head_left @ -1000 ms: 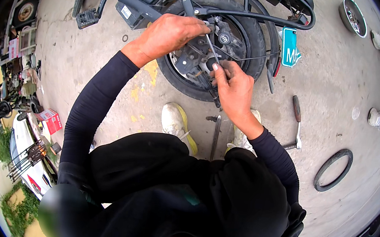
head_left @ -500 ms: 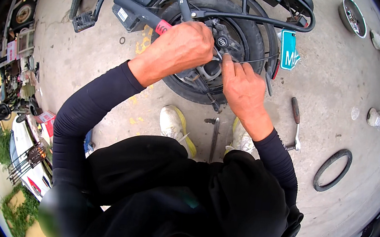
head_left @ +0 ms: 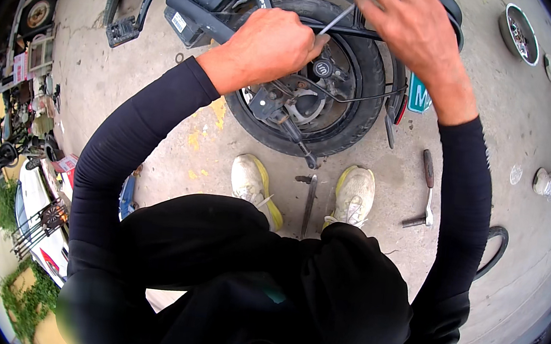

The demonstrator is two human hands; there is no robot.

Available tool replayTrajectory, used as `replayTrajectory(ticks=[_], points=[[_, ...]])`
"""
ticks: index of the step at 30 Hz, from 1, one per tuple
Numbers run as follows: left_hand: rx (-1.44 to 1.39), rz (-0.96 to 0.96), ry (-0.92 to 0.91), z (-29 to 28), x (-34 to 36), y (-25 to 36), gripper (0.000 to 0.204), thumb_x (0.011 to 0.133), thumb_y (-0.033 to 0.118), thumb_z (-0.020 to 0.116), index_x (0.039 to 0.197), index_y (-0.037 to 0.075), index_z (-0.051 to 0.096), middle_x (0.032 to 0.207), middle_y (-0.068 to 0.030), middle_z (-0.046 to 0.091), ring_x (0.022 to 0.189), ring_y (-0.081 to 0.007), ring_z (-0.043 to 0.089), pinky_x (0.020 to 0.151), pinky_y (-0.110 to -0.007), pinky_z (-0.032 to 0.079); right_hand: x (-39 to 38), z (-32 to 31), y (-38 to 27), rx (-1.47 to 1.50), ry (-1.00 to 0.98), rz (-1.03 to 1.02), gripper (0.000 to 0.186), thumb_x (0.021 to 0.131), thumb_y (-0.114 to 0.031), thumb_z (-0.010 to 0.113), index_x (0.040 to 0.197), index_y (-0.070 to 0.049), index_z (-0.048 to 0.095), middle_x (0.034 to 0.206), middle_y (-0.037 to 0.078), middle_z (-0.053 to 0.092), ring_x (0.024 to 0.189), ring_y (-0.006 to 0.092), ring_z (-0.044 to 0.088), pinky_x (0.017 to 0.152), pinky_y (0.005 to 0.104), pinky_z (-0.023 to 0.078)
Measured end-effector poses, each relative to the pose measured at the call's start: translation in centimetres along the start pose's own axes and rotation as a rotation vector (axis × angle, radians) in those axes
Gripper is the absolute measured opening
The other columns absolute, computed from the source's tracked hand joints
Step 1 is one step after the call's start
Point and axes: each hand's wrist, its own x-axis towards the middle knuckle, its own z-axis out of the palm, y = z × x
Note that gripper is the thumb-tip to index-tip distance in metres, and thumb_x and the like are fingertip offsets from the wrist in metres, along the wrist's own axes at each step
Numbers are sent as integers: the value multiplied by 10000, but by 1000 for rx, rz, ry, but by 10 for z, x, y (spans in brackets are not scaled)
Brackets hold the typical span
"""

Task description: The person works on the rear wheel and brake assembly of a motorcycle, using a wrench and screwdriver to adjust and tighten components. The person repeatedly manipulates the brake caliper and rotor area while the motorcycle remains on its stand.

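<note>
A thin cable (head_left: 337, 22) runs taut above the wheel (head_left: 311, 88), between both hands. The left hand (head_left: 268, 47) is fisted around its lower end; the right hand (head_left: 409, 21) pinches the upper part (fingertips partly cropped). It could slip free if either grip slackens, whipping toward the hub.

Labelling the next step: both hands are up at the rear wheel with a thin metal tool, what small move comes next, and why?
Probably bring the thin metal tool back down to the wheel hub. The left hand grips it above the tyre, the right hand is at the frame, and the hub hardware looks unattended.
</note>
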Motion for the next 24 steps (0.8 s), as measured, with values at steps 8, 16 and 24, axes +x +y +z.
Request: replayTrajectory(ticks=[8,16,24], points=[[-1478,-1144,-255,1,-34,-13,463,1053,353,470,925,-13,723,675,-39,654,488,-66,463,430,-222,341,49,21,-39,819,-273,490,217,923,-154,666,1108,-44,687,893,135,700,862,320,686,722,421,533],[-1233,-781,-182,-22,-37,-22,453,1060,380,508,787,39,627,627,2,540,536,-112,531,516,-274,385,12,7,-80,932,-3,622,393,958,-73,643,1347,-61,588,1016,131,697,937,298,692,824,388,560],[-212,-255,-267,-58,-27,0,431,985,343,574,841,-57,645,693,-222,603,632,-423,595,657,-472,488,33,-6,-87,396,1,167,131,815,-152,670,926,-94,631,875,59,604,881,228,680,714,342,572]])
